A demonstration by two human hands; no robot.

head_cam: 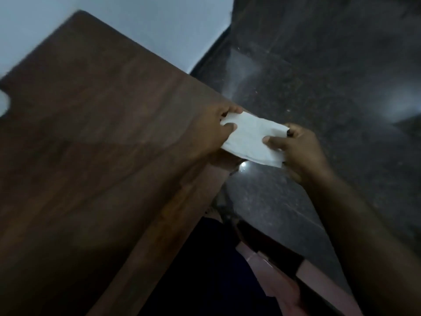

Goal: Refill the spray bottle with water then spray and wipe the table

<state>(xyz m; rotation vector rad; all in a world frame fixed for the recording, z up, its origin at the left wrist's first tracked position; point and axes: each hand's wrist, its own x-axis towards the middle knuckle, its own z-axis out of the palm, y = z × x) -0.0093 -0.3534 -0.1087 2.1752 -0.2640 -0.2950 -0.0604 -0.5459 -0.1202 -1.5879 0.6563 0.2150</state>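
Note:
A folded white tissue (249, 139) is stretched between both my hands, just off the right edge of the brown wooden table (91, 144). My left hand (211, 131) pinches its left end with thumb and fingers. My right hand (296, 147) grips its right end. The tissue hangs in the air above the table's corner and the dark floor. No spray bottle is in view. The picture is dim and blurred.
Dark speckled stone floor (319, 87) lies to the right of the table. A pale wall (148, 26) runs behind. A white rounded object (3, 102) shows at the left edge. My dark trousers and a pink sandal strap (268, 265) are below.

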